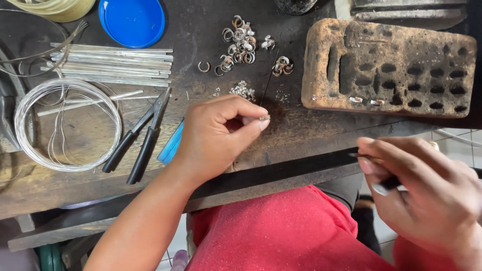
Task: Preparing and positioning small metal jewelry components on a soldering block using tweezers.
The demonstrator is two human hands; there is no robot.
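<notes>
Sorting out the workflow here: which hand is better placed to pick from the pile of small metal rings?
Left. The left hand is on the bench just below the rings, pinching a tiny piece; the right hand is off the bench edge, holding a tool.

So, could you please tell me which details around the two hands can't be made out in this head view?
- Small metal piece pinched by the left hand: too small to identify.
- Thin dark-handled tool in the right hand: mostly covered by the fingers.
- Blue round plastic lid: cut off by the top edge.
- Light blue flat object: partly hidden behind the left wrist.
</notes>
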